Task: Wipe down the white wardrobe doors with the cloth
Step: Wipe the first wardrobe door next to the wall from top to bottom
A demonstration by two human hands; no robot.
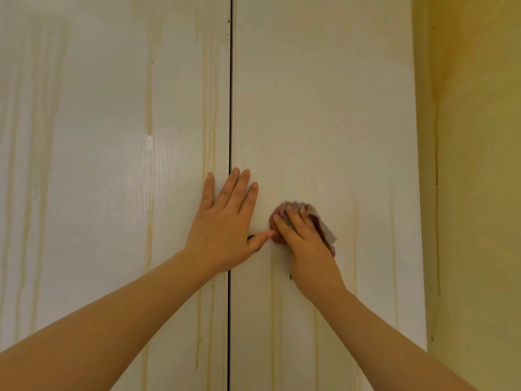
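Two white wardrobe doors fill the view, the left door (112, 136) and the right door (324, 108), split by a dark vertical gap. Yellowish drip streaks run down both. My left hand (222, 221) lies flat with straight fingers across the gap, palm on the doors. My right hand (304, 241) presses a bunched pink and grey cloth (324, 232) against the right door, just right of my left thumb. Its fingers lie over the cloth and hide most of it. A small dark handle (251, 237) shows by the left thumb.
A yellow wall (473, 165) stands to the right of the wardrobe, with a dark streak running down it. The right door's outer edge meets this wall.
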